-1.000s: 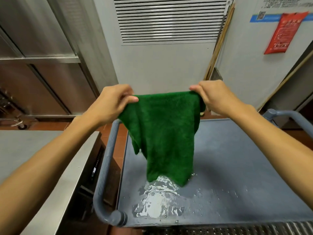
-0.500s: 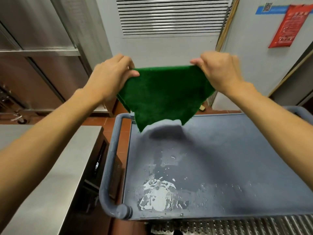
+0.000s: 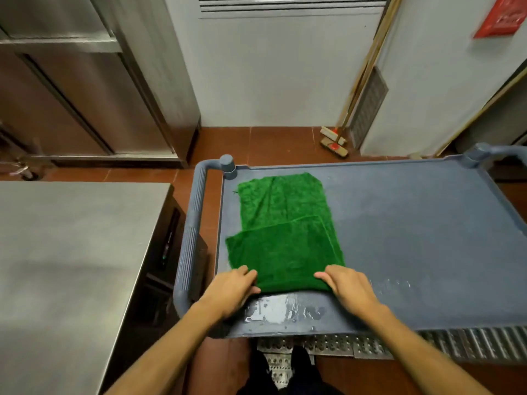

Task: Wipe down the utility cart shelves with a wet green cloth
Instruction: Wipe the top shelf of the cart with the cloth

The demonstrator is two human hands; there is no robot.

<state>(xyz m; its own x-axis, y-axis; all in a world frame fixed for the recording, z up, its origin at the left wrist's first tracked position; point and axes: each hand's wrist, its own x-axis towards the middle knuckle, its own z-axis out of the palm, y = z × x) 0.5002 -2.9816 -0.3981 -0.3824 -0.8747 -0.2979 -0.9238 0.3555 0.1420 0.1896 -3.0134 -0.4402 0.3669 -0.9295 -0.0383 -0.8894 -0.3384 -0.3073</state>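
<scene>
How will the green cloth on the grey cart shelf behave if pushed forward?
The green terry cloth is probably floppy: it lies folded over itself, creased. It likely slides easily, since water shines on the grey plastic cart shelf. Soaked, it may feel heavy for its size.

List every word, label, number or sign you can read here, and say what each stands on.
Nothing can be read in this view.
Red sign on the wall, top right: its print is too blurred to read.
Dark control strip on the steel counter's front: its marks are too small to read.
Green cloth and grey cart: no text shows.
</scene>
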